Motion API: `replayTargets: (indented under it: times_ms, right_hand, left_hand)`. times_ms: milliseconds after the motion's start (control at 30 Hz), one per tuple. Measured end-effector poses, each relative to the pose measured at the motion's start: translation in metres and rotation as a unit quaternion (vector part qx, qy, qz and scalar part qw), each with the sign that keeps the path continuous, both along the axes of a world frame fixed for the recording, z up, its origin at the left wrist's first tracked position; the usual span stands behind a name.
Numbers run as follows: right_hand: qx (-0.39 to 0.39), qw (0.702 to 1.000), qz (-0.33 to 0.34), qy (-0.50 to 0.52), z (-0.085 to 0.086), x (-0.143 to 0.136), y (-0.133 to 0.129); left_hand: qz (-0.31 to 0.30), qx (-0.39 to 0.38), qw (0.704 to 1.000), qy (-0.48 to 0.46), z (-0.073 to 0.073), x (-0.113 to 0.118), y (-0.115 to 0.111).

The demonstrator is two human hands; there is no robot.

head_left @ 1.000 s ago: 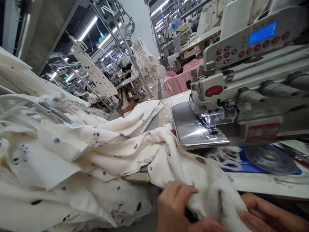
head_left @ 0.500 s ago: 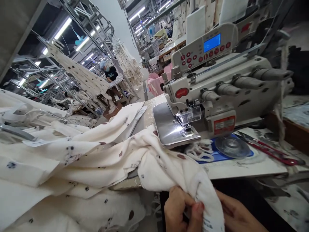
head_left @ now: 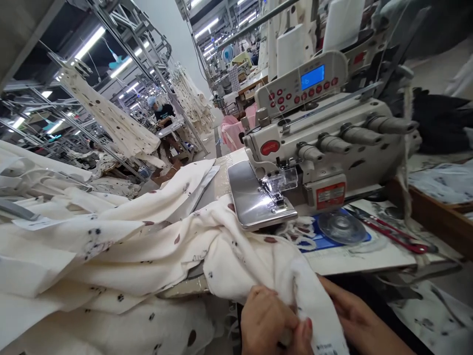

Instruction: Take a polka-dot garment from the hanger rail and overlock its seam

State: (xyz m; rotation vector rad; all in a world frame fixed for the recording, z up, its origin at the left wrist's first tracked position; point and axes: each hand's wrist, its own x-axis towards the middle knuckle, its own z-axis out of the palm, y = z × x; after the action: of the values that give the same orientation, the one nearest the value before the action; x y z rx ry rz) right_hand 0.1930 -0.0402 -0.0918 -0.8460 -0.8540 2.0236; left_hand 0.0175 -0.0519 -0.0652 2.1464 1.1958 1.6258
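Cream fabric (head_left: 254, 266) with dark paw prints and brown spots drapes off the front of the table, its near end hanging between my hands. My left hand (head_left: 264, 315) is closed, fingers curled and pinching the fabric near some small printed text. On the other side of the cloth, my right hand (head_left: 349, 308) grips its edge, with its fingertips hidden behind the fabric. Just beyond, the overlock sewing machine (head_left: 325, 143) stands with its shiny metal plate (head_left: 246, 195) and lit presser foot (head_left: 275, 192); the fabric lies against the plate's near edge.
Red-handled scissors (head_left: 401, 234) and a clear round dish (head_left: 342, 227) on a blue pad lie right of the plate. More printed fabric (head_left: 92, 256) is heaped at left. A wooden tray (head_left: 436, 217) is at right. A person (head_left: 164, 116) works in the background.
The view has shifted slightly, so the machine appears further left and more shows at right. Both hands keep their hold on the fabric; the left hand has turned a little.
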Motion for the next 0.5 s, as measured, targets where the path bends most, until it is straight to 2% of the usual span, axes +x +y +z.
replayTargets:
  times_ms: [100,167,233,333,433,500]
  right_hand:
    - [0.05,0.993,-0.051,-0.098,0.018,0.013,0.01]
    - [0.075,0.986,-0.063,-0.133,0.027,0.016,0.017]
    - [0.081,0.987,-0.049,-0.128,0.03,0.012,0.021]
    - [0.081,0.988,-0.043,-0.122,0.024,0.002,0.018]
    - [0.108,0.979,-0.069,-0.157,0.009,0.0,0.005]
    - [0.121,0.968,-0.088,-0.204,-0.004,0.002,-0.009]
  left_hand:
    - [-0.014,-0.069,0.997,-0.032,0.006,-0.008,0.008]
    - [-0.034,-0.126,0.991,0.01,0.014,-0.015,0.013]
    - [-0.051,-0.127,0.989,0.05,0.02,-0.017,0.018]
    - [-0.051,-0.115,0.99,0.067,0.021,-0.008,0.023]
    - [-0.041,-0.125,0.986,0.098,0.018,-0.002,0.03]
    - [-0.061,-0.129,0.979,0.148,0.021,-0.005,0.041]
